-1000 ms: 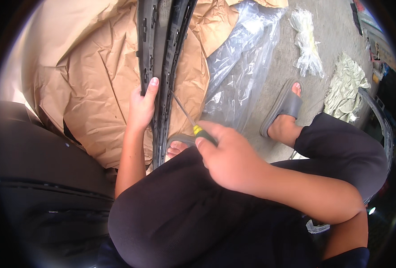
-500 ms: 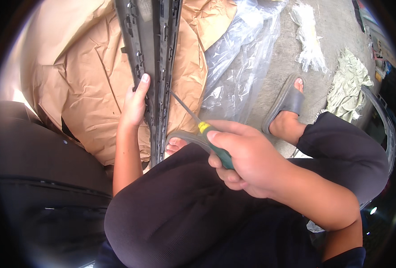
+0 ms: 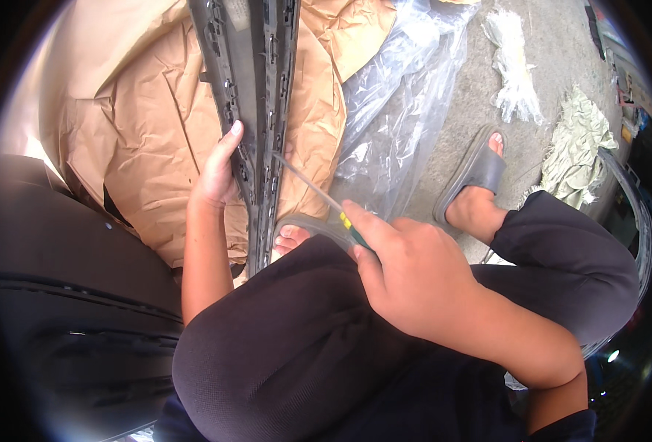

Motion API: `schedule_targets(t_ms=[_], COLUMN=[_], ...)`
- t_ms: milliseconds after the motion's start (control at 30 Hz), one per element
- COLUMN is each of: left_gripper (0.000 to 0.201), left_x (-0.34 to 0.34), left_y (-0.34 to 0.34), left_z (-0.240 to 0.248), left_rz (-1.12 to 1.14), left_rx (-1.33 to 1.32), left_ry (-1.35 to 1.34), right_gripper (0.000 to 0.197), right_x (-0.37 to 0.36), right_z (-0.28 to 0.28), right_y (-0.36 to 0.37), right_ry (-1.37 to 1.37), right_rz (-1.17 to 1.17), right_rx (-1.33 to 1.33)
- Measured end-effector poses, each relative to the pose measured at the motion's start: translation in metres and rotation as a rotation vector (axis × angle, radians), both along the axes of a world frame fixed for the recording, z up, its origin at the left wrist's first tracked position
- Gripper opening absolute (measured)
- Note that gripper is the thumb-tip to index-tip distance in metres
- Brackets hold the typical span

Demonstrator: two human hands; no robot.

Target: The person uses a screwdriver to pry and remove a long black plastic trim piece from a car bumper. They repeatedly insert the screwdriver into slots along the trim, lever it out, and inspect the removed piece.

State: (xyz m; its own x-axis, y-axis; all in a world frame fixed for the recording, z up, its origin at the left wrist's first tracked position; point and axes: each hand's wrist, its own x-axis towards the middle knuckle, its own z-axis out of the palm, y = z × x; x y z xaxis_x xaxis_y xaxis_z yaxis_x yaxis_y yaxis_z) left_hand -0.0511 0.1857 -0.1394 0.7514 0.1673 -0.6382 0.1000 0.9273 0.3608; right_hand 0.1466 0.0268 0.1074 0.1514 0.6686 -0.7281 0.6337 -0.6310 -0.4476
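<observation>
A long black plastic trim piece (image 3: 244,81), lined with clips along both edges, stands lengthwise before me and narrows toward my knees. My left hand (image 3: 217,171) is closed around its left edge, thumb on top; the other fingers are hidden behind it. In my right hand (image 3: 420,274) is a screwdriver (image 3: 350,225) with a green and yellow handle, mostly covered by the fingers. Its thin shaft points up and left, and the tip meets the right-hand clip row, a little right of my left thumb.
Crumpled brown paper (image 3: 145,147) lies under the trim piece. Clear plastic sheeting (image 3: 392,110) spreads over the concrete floor (image 3: 458,88) to its right. Farther right are a white plastic bundle (image 3: 513,70) and a pale green woven sack (image 3: 578,147). Black panels (image 3: 83,243) fill the left side.
My right hand has rolled over, so its back now faces up and covers more of the handle. The tip stays near the same clip row. My left hand keeps its hold.
</observation>
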Motion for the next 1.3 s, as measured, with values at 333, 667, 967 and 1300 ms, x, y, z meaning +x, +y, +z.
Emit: schedule_targets(t_ms=[333,667,967,1300], left_gripper=[0.07,0.073,0.058,0.058], left_x=[0.001,0.0,0.001,0.008], left_y=[-0.006,-0.007,-0.01,-0.014], left_z=[-0.002,-0.006,0.004,0.019], left_rz=[0.004,-0.021,-0.01,0.049], left_rx=[0.072,0.107,0.183,0.172], left_ry=[0.114,0.121,0.213,0.297], right_gripper=[0.047,0.046,0.045,0.055], right_x=[0.005,0.001,0.0,-0.011], right_z=[0.002,0.004,0.002,0.013], right_y=[0.012,0.021,0.026,0.038], right_ry=[-0.028,-0.008,-0.061,-0.234], right_rz=[0.031,0.017,0.035,0.397], right_rx=[0.026,-0.044,-0.066,-0.12])
